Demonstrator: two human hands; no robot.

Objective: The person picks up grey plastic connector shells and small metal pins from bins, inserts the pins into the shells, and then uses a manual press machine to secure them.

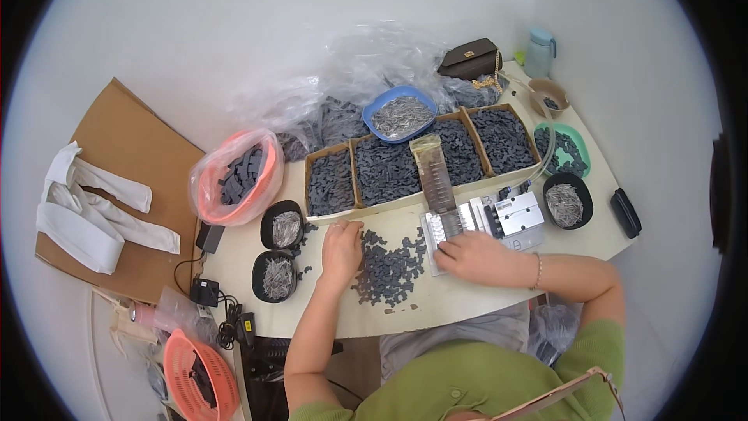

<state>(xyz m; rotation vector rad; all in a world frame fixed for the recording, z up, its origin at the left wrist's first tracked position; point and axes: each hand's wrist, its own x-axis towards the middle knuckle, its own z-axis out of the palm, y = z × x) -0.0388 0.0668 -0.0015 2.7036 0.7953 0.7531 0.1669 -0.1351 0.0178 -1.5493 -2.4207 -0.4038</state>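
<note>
My left hand (341, 251) rests at the left edge of a loose pile of small dark grey parts (391, 269), fingers curled together. Whatever they may pinch is too small to name. My right hand (473, 257) is at the left end of a metal fixture (520, 214) with a silver block and thin tubing. Its fingers are drawn together at the fixture's slotted front; anything between them is hidden. Behind that, a clear ribbed tube-like piece (433, 175) leans from the fixture toward the cardboard trays (331, 212), which hold many grey parts.
A blue bowl (368, 117) of metal pins sits on the trays. Black bowls (266, 295) of pins flank the work area. A green tray (586, 148), a black case (626, 213) and a lined orange basket (274, 179) stand around. Cables and another basket (226, 378) lie lower left.
</note>
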